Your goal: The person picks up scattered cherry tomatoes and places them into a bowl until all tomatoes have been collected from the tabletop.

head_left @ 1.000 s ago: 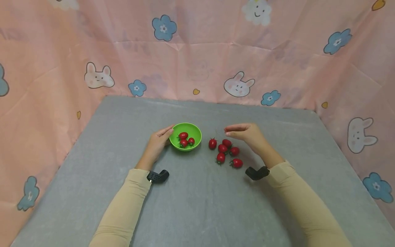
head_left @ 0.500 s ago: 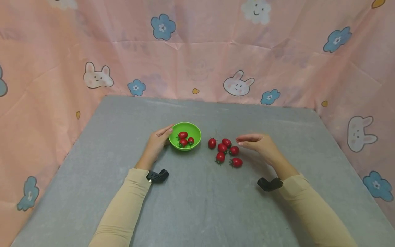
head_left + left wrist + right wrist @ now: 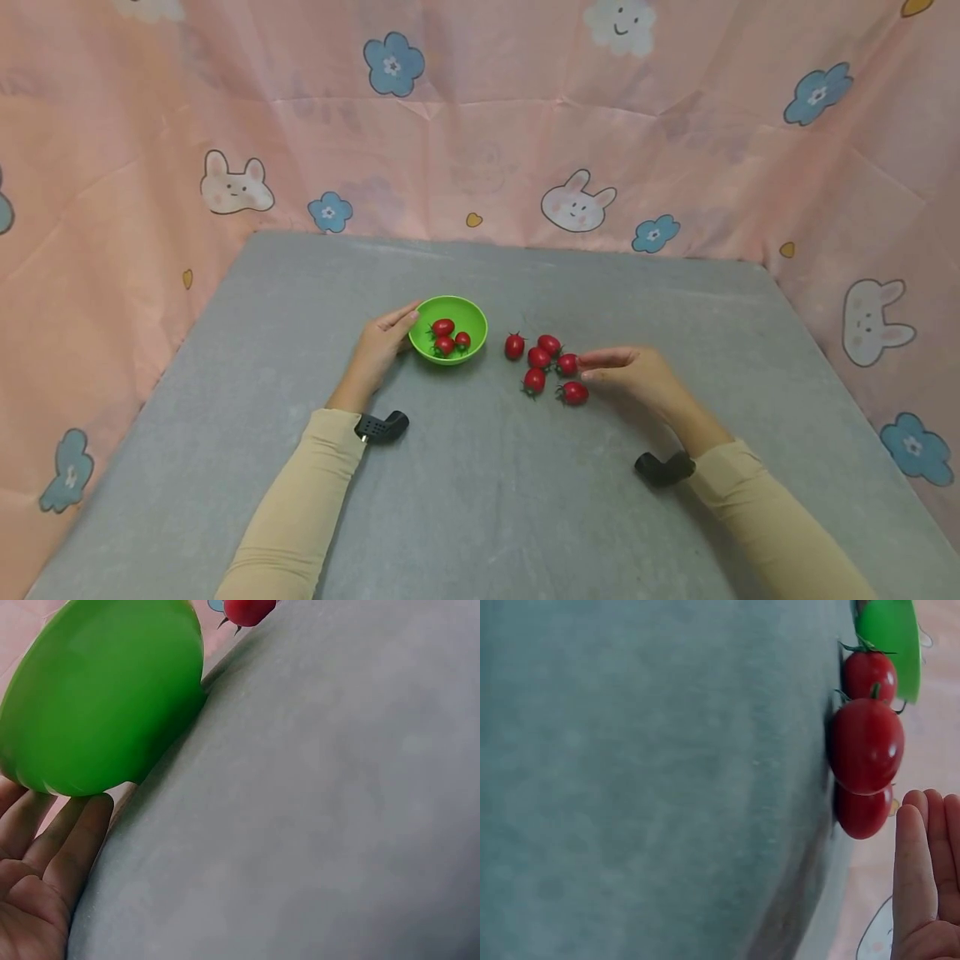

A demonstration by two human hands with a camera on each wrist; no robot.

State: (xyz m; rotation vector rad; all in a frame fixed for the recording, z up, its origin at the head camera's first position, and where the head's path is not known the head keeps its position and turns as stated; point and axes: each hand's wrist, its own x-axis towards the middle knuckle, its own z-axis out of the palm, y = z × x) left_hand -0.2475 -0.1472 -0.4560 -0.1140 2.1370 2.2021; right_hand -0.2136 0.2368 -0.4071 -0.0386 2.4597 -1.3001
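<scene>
A green bowl (image 3: 450, 354) stands left of the middle of the table with three small red tomatoes (image 3: 443, 327) in it. My left hand (image 3: 375, 350) holds it from the left, thumb at the rim and fingers (image 3: 79, 840) against its outer wall. To the right of the bowl, several cherry tomatoes (image 3: 538, 357) with green stems lie in a loose group. My right hand (image 3: 637, 379) is at their right side, its fingers straight and thumb apart below them. Its fingertips are right at the rightmost upper tomato (image 3: 567, 364), with nothing held between them.
The grey table (image 3: 465, 500) runs back to a pink curtain (image 3: 465, 125) printed with rabbits and flowers. Each wrist wears a black camera mount (image 3: 382, 427) over a beige sleeve (image 3: 285, 517).
My right hand has moved right and toward me, from above the back of the tomato group to its right side. The left hand and bowl keep their places.
</scene>
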